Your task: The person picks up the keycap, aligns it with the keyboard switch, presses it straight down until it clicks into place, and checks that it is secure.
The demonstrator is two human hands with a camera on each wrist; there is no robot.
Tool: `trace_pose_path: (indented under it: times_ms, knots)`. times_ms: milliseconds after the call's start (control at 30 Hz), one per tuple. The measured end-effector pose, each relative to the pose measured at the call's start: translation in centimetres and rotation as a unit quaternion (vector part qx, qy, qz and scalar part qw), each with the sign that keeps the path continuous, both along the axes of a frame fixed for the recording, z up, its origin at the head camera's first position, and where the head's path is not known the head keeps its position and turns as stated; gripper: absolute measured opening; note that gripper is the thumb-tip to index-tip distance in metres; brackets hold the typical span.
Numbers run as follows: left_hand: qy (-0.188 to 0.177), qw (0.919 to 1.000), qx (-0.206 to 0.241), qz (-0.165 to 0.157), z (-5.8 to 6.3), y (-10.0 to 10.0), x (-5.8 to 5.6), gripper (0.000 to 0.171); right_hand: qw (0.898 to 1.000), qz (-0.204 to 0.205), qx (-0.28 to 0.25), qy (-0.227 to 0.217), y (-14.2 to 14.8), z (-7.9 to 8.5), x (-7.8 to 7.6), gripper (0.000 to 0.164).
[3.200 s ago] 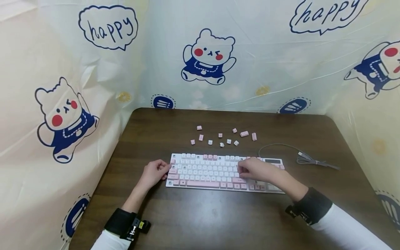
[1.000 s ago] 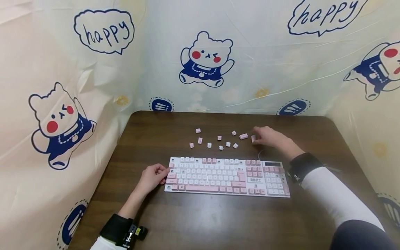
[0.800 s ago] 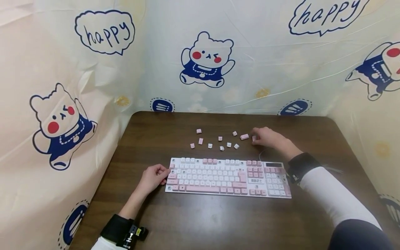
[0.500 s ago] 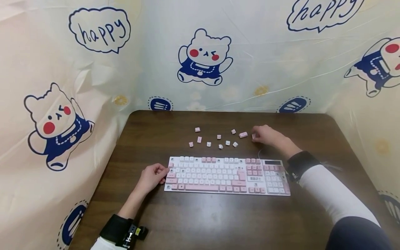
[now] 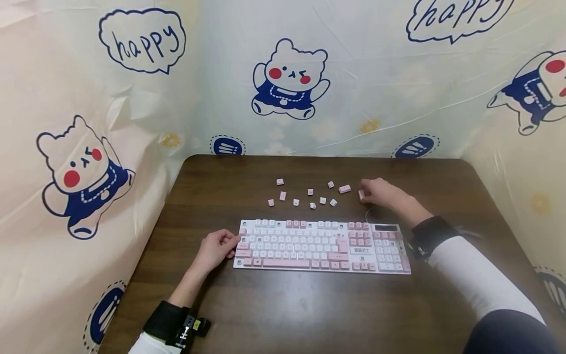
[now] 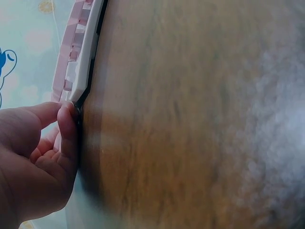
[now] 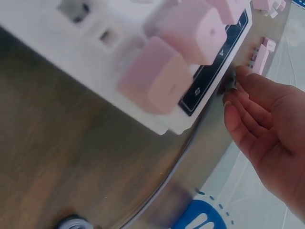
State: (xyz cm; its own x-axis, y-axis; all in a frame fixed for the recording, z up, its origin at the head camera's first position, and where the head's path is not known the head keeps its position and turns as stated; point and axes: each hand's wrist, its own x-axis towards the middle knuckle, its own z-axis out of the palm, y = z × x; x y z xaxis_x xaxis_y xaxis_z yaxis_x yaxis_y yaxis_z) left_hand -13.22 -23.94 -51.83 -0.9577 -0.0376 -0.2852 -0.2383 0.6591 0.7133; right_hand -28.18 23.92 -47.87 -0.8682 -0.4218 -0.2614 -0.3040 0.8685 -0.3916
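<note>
You have the loose pink key (image 5: 361,194) pinched in your right hand (image 5: 379,191), past the keyboard's far edge toward its right end; its long axis, partly hidden, runs roughly front to back. Your right hand is clearly nearer. The keyboard (image 5: 300,245) lies sideways between your hands, its left edge pinched by your left hand (image 5: 216,247). Note the cable (image 7: 170,172) between right hand and keyboard; other loose keys (image 5: 323,200) scatter leftward, just clear of your fingers.

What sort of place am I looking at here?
Likely a small sheeted-off tabletop recording booth: bear-printed plastic sheeting behind and beside a dark wood-grain table, plus a black wristband carrying a small device.
</note>
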Motion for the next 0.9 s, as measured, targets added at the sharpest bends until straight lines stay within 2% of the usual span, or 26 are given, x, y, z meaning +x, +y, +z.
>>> trace_pose_path:
  times_ms: [200,333,500,633,900]
  knots:
    - [0.003,1.0000,0.000,-0.002,-0.1,0.1,-0.1,0.027,1.000,0.006,-0.018,0.008,1.0,-0.2,0.7,0.030]
    - [0.009,0.9999,-0.001,-0.004,-0.2,0.1,-0.1,0.028,0.999,0.017,-0.031,0.026,1.6,0.3,1.5,0.031]
    - [0.004,1.0000,-0.005,-0.002,-0.3,0.0,-0.1,0.028,0.999,0.018,-0.043,0.019,2.3,1.7,3.5,0.034]
    - [0.002,1.0000,-0.004,-0.002,-0.1,-0.1,0.0,0.029,0.999,0.003,-0.053,0.003,2.9,2.6,5.4,0.033]
    - [-0.002,1.0000,-0.004,-0.006,0.2,-0.1,0.1,0.031,0.998,-0.002,-0.054,-0.026,3.8,2.7,8.5,0.033]
